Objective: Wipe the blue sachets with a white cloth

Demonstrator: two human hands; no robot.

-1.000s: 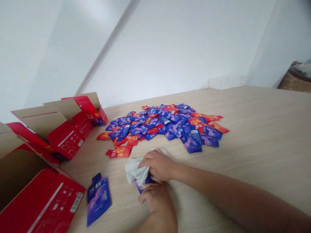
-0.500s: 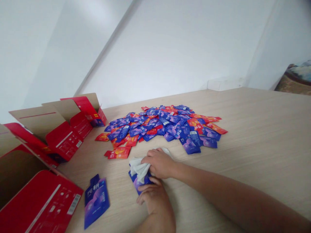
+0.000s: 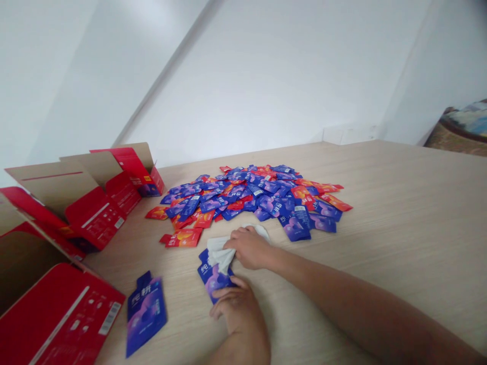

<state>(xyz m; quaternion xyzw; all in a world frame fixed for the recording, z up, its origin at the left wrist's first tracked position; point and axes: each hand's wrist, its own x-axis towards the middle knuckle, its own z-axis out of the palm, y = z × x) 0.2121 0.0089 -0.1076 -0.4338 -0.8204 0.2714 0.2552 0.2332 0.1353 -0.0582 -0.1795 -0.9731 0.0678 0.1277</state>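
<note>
So that the blue sachet [image 3: 215, 281] stays put on the wooden table [image 3: 380, 213], the left hand [image 3: 238, 306] pins its lower edge, fingers [image 3: 220, 310] together, while the right hand [image 3: 249, 248] clamps a white cloth [image 3: 219, 253] onto it, near the sachet heap [image 3: 251, 195].

My right arm [image 3: 353, 299] stretches in from the lower right, the right hand [image 3: 249, 248] curled knuckles-up, just above my left hand [image 3: 239, 312], whose fingers [image 3: 224, 307] bend downward and inward.

Sachet pile [image 3: 247, 195] on wooden table [image 3: 399, 203], open red cartons [image 3: 87, 213] beside.
</note>
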